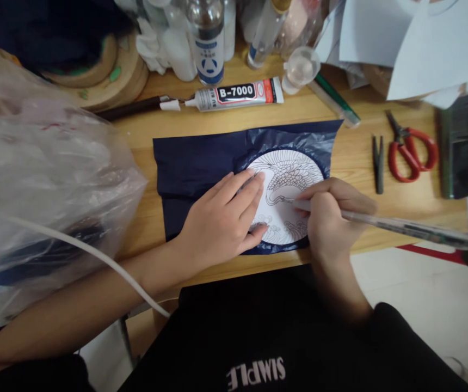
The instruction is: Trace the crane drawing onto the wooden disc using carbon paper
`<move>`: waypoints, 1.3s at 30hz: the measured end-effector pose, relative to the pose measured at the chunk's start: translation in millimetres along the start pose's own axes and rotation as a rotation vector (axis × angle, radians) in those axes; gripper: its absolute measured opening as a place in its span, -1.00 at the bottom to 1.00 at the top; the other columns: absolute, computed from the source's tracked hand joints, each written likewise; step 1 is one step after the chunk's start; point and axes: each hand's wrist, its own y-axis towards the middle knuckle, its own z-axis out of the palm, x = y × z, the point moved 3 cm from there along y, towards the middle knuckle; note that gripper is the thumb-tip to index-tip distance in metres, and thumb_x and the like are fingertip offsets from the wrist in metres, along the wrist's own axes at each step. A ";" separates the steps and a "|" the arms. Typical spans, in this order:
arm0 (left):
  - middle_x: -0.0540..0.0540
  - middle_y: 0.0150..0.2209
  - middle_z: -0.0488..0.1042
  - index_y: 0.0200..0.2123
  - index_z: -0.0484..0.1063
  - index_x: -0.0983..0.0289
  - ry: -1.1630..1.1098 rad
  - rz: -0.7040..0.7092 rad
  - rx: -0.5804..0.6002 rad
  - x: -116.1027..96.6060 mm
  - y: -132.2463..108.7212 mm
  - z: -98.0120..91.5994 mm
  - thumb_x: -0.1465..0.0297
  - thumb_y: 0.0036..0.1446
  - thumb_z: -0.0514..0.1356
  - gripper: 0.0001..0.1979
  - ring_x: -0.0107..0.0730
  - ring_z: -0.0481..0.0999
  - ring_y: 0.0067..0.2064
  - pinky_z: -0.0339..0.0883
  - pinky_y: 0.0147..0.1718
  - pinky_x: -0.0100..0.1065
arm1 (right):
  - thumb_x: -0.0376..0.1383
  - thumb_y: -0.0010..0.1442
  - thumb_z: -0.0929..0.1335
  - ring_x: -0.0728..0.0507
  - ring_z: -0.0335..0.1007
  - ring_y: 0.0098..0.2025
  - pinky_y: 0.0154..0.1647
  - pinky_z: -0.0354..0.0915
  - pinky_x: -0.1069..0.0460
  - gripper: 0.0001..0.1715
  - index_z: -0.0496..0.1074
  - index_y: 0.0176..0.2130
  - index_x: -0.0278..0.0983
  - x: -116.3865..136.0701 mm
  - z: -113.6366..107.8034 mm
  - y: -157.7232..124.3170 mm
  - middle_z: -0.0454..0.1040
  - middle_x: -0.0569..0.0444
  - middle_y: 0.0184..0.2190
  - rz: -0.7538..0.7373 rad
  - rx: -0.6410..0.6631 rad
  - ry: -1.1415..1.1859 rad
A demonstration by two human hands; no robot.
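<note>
A round white paper (285,218) printed with a line drawing of a long-necked bird and waves lies on a dark blue sheet (201,158). My left hand (226,218) rests flat on the paper's left side, fingers stretched out. In my right hand (332,212) is a slim, clear-barrelled pen (413,226), gripped near its tip. The tip meets the paper close to the bird's head, and the barrel slants off to the right. My fingers cover part of the drawing's left and right edges.
Behind the sheet lie a B-7000 glue tube (240,94) and a green-capped pen (336,100). Bottles (205,43) stand at the back. To the right are tweezers (378,163), red-handled pliers (411,152) and a dark phone-like slab (466,147). Plastic bags (46,163) and a white cable (95,253) occupy the left.
</note>
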 end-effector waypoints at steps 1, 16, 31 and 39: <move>0.33 0.09 0.46 -0.01 0.43 0.61 -0.001 0.000 0.000 0.0 -0.1 0.1 0.30 0.19 0.18 -0.54 0.01 0.44 0.11 0.41 0.07 -0.10 | -0.46 -0.09 0.23 0.04 0.26 -0.69 -0.70 0.21 0.12 -0.75 0.43 -0.64 -0.26 -0.2 0.0 -0.1 0.37 0.23 -0.72 -0.001 0.004 -0.005; 0.37 0.10 0.44 0.00 0.41 0.59 -0.021 0.001 0.013 0.5 -1.0 0.5 0.31 0.21 0.16 -0.56 0.03 0.43 0.13 0.40 0.08 -0.07 | -0.44 -0.14 0.20 0.03 0.24 -0.70 -0.72 0.15 0.11 -0.74 0.40 -0.67 -0.25 3.4 -0.1 1.0 0.34 0.20 -0.74 0.013 -0.018 -0.040; 0.33 0.08 0.47 -0.03 0.44 0.58 -0.013 -0.002 -0.023 0.3 -0.3 0.1 0.28 0.20 0.18 -0.55 0.01 0.46 0.10 0.42 0.07 -0.10 | -0.35 -0.10 0.20 0.03 0.19 -0.73 -0.79 0.03 0.12 -0.84 0.28 -0.64 -0.22 -4.8 -11.9 23.2 0.25 0.18 -0.74 0.190 -0.078 0.387; 0.36 0.08 0.46 -0.01 0.43 0.57 -0.036 -0.010 -0.033 0.0 -1.9 0.2 0.30 0.19 0.19 -0.57 0.01 0.43 0.12 0.40 0.09 -0.08 | -0.43 -0.13 0.22 0.02 0.24 -0.73 -0.79 0.06 0.11 -0.80 0.40 -0.59 -0.23 8.5 -14.8 17.4 0.34 0.21 -0.73 0.108 -0.158 0.363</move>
